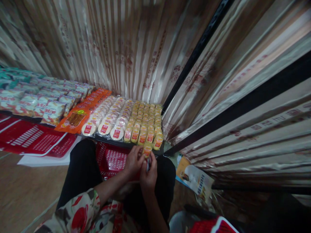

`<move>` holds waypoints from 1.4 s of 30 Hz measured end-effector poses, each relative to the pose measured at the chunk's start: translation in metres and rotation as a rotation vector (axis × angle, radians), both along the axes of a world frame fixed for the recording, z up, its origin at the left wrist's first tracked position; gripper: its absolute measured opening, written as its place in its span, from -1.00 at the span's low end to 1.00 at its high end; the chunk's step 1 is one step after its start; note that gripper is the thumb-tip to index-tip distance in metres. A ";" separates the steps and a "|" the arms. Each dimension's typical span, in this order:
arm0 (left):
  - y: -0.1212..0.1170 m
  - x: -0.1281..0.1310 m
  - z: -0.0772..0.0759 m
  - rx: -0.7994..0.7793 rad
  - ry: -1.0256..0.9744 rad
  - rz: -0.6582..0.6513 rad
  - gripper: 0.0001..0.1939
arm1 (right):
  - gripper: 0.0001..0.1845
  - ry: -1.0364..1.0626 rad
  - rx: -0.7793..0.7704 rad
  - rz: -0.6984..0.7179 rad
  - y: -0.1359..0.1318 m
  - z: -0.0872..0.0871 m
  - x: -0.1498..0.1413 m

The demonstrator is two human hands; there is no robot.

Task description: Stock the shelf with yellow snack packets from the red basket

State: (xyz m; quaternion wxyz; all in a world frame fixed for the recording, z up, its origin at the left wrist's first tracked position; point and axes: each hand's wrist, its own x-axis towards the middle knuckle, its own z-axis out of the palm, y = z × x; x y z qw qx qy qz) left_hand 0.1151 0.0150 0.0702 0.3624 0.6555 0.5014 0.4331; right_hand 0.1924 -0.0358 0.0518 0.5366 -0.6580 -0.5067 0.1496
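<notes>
A small yellow wrapped snack packet (pixel 147 150) with an orange-red label is held between my two hands, just in front of the shelf edge. The fingers of my left hand (pixel 134 162) pinch its left side. My right hand (pixel 149 173) closes on its lower right, and a small pale bit shows between those fingers, too blurred to name. Right behind the hands, matching yellow packets (pixel 143 133) stand in rows on the dark shelf (pixel 107 139). To their left are rows of round white wrapped snacks (pixel 105 128) with red labels.
Left along the shelf lie an orange snack bag (pixel 73 120) and white-and-blue snack bags (pixel 52 111). Red baskets (pixel 114 158) (pixel 39 136) sit below. A patterned curtain (pixel 136 48) hangs behind, with dark poles (pixel 243 110) at right. A printed bag (pixel 194 178) lies on the floor.
</notes>
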 end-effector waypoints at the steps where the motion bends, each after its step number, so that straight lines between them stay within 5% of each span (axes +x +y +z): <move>1: 0.002 0.003 0.002 0.003 0.002 0.017 -0.72 | -0.48 -0.054 0.007 -0.017 0.002 0.001 0.001; 12: 0.016 0.016 0.013 0.087 0.211 0.078 -0.71 | -0.51 -0.230 0.015 -0.040 0.013 0.004 0.010; 30: 0.024 0.017 -0.007 0.204 0.349 -0.014 -0.57 | -0.47 -0.243 -0.053 0.000 0.024 -0.013 0.015; 37: 0.024 0.008 -0.017 0.474 0.523 -0.009 -0.64 | -0.50 -0.205 -0.017 0.008 0.022 -0.014 0.015; 42: 0.025 0.007 -0.017 0.598 0.554 0.055 -0.66 | -0.56 -0.360 0.098 -0.016 0.020 -0.017 0.022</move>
